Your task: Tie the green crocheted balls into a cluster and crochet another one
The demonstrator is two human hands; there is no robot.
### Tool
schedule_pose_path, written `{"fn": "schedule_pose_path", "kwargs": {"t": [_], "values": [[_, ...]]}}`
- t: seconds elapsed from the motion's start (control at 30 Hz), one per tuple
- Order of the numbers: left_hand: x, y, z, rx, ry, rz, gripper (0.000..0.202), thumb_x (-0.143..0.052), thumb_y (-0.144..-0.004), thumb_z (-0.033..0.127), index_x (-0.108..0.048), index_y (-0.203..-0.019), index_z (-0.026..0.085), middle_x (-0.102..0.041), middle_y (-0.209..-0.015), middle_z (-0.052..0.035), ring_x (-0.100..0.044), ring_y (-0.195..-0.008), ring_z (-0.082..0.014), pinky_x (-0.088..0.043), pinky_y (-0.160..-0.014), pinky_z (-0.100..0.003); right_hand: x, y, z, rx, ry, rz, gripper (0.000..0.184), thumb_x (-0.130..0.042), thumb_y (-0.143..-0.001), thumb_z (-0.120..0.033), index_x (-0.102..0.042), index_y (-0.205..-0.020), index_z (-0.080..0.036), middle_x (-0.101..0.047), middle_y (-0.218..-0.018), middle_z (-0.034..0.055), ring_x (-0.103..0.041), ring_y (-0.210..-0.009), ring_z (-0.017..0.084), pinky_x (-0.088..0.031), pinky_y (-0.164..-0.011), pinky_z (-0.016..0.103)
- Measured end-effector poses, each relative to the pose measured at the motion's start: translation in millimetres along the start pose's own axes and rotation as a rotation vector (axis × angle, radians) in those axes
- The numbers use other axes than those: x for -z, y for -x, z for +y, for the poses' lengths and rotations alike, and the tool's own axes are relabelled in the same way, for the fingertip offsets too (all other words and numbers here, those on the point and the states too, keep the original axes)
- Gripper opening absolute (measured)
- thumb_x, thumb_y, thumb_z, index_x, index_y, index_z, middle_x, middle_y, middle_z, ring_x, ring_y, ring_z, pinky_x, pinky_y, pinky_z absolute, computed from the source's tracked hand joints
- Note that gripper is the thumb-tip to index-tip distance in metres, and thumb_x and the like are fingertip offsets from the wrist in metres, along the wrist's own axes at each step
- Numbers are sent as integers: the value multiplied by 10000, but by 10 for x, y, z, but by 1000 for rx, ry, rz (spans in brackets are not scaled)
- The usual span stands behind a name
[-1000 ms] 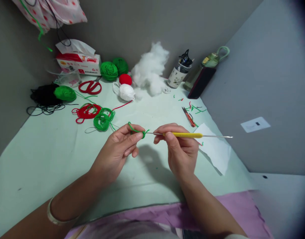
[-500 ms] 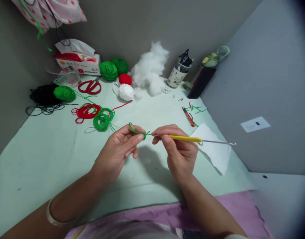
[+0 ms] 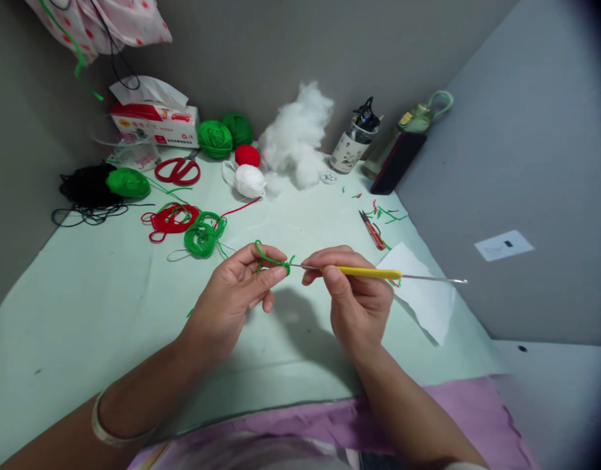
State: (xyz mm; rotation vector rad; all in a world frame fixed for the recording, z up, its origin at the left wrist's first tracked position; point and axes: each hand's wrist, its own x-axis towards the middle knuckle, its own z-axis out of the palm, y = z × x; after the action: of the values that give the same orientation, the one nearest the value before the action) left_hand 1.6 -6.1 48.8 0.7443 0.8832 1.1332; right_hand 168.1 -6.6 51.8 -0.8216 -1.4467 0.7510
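Observation:
My left hand [image 3: 236, 294] pinches a small piece of green crochet [image 3: 287, 266] between thumb and fingers, with green yarn [image 3: 259, 248] looped over the index finger. In my right hand [image 3: 354, 300] is a double-ended crochet hook [image 3: 373, 272] with a yellow handle, held like a pen. Its left tip meets the green stitches; whether it is inside a loop is too small to tell. The other hooked end points right, above a white paper sheet [image 3: 422, 300]. Beyond my left hand lie a green yarn coil [image 3: 201, 238] and a red yarn coil [image 3: 170, 219].
Along the back stand a tissue box [image 3: 156, 124], green yarn balls [image 3: 215, 139], a red ball [image 3: 247, 155], white yarn [image 3: 250, 181], stuffing [image 3: 300, 137], a pen jar [image 3: 350, 149] and a bottle [image 3: 386, 150]. Red scissors [image 3: 178, 172], black yarn [image 3: 87, 186] and orange snips [image 3: 372, 230] lie on the table.
My right hand and the hook have shifted slightly right. A little more of the hook's thin shaft shows beside the green stitches. My left hand has barely moved.

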Motion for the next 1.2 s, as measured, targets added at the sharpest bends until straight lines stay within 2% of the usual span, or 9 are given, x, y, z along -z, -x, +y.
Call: {"fn": "schedule_pose_path", "kwargs": {"t": [0.5, 0.6, 0.73, 0.93, 1.0, 1.07, 1.13, 1.2], "values": [[-6, 9, 1, -16, -33, 6, 118, -823, -836, 235, -712, -864, 205, -603, -817, 61, -375, -451, 8, -373, -471, -175, 0, 2, 4, -3, -34, -22, 172, -625, -998, -178, -785, -1006, -241, -726, -897, 39, -675, -739, 157, -568, -664, 333], [-31, 18, 19, 8, -29, -13, 179, -831, -826, 235, -713, -959, 216, -621, -784, 62, -396, -441, -1, -363, -458, -174, -11, 18, 23, -55, -66, -35, 145, -646, -991, -212, -787, -993, -245, -736, -911, 39, -679, -723, 155, -584, -665, 332], [-49, 21, 47, 33, -4, -20, 399, -850, -791, 209, -681, -1151, 224, -667, -799, 50, -427, -433, -14, -337, -428, -177, -25, 34, 75, -123, -182, -31, 143, -662, -988, -236, -798, -1015, -270, -743, -953, 29, -675, -715, 141, -582, -663, 319], [-52, 21, 61, 8, 8, 6, 478, -847, -752, 154, -673, -1194, 205, -669, -800, 45, -469, -481, -39, -370, -431, -180, -20, 13, 102, -145, -190, -21, 132, -658, -992, -294, -787, -1011, -266, -744, -924, 33, -670, -695, 152, -583, -638, 327], [-62, 31, 36, -4, -5, 12, 481, -853, -750, 164, -672, -1193, 207, -670, -804, 41, -509, -523, -53, -394, -456, -180, -12, 32, 90, -93, -71, -53, 157, -630, -1004, -265, -784, -1031, -264, -737, -914, 40, -676, -703, 158, -589, -641, 332], [-76, 47, 3, -1, -7, 9, 485, -859, -762, 195, -665, -1207, 208, -659, -784, 43, -529, -541, -60, -402, -478, -178, -4, 78, 80, 44, 176, -104, 215, -628, -988, -190, -792, -1085, -290, -740, -965, 53, -701, -787, 179, -603, -690, 345], [-90, 63, -20, 56, 41, -20, 466, -848, -798, 250, -666, -1224, 196, -606, -707, 60, -465, -493, -43, -389, -479, -173, 2, 132, 80, 229, 413, -142, 326, -664, -943, -120, -789, -1157, -331, -744, -1052, 62, -717, -905, 207, -613, -753, 359], [-94, 69, -12, 150, 132, -62, 452, -835, -825, 285, -682, -1235, 173, -510, -627, 87, -331, -446, -21, -369, -466, -165, 12, 157, 83, 328, 483, -141, 398, -684, -926, -102, -768, -1219, -358, -742, -1101, 61, -718, -961, 219, -617, -777, 365]]}}
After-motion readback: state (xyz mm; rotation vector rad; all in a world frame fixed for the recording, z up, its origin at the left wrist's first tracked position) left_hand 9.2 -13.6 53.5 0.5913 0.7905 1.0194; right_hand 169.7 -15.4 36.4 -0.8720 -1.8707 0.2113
